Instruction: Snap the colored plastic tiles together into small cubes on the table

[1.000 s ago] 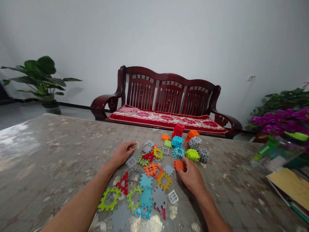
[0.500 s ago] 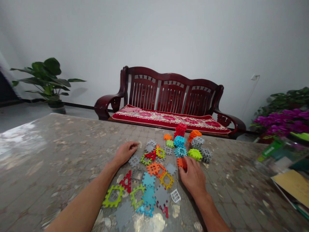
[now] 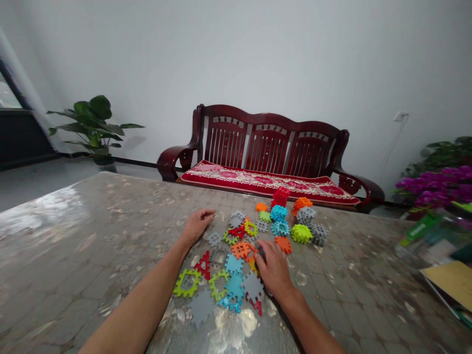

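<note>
My left hand rests on the table left of the loose pieces, fingers loosely bent and holding nothing. My right hand reaches over the right side of the pile, its fingertips closed on a grey toothed square tile, mostly hidden under them. The hand partly covers a yellow frame tile. Close by lie an orange window tile, light-blue tiles and a larger grey tile. An orange square tile lies flat just beyond the right hand.
Behind the right hand stand stacks of red, blue, grey and lime tiles. Green frames and red triangles lie nearer. A notebook sits right; a wooden bench stands behind the table.
My right hand has let go of the orange tile and moved left and nearer, onto the grey square tile. My left hand stays in about the same place. The view has shifted slightly left.
</note>
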{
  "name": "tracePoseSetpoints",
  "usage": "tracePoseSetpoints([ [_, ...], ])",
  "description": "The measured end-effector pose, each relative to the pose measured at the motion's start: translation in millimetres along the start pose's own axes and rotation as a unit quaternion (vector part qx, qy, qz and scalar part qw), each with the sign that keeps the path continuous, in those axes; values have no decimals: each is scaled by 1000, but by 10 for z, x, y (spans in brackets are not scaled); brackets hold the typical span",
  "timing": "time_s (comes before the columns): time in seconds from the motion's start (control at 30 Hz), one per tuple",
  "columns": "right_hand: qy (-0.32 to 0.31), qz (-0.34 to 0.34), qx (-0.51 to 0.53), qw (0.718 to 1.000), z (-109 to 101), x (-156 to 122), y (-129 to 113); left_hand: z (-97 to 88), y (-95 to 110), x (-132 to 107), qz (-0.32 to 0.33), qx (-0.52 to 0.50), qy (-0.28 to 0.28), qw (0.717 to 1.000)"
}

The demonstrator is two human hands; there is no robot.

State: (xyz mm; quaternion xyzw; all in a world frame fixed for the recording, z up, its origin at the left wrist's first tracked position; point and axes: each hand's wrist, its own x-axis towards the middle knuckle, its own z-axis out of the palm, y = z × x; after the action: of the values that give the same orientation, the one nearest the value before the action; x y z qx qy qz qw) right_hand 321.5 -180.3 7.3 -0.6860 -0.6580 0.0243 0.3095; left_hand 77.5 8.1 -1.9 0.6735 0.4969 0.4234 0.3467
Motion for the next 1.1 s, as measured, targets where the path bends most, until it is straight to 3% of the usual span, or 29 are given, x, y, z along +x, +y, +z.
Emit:
tracePoseSetpoints([
  [0.27,2,-17,7,1000,-29,20,-62,-97,72,-41,17,26,-98,995],
  [0.53,-79,-73,32,994,-79,240,-278,-140,17,-131,-5,-15,-26,1000],
  [0.67,-114,-81,39,989,-53,293,-278,-156,56,-149,-6,-12,-31,999],
  [0.9,-112,-101,42,988,-16,338,-228,-134,88,-129,-4,11,-56,998],
  [1.1,-71,-78,71,992,31,299,-184,-112,10,-107,10,34,-60,998],
])
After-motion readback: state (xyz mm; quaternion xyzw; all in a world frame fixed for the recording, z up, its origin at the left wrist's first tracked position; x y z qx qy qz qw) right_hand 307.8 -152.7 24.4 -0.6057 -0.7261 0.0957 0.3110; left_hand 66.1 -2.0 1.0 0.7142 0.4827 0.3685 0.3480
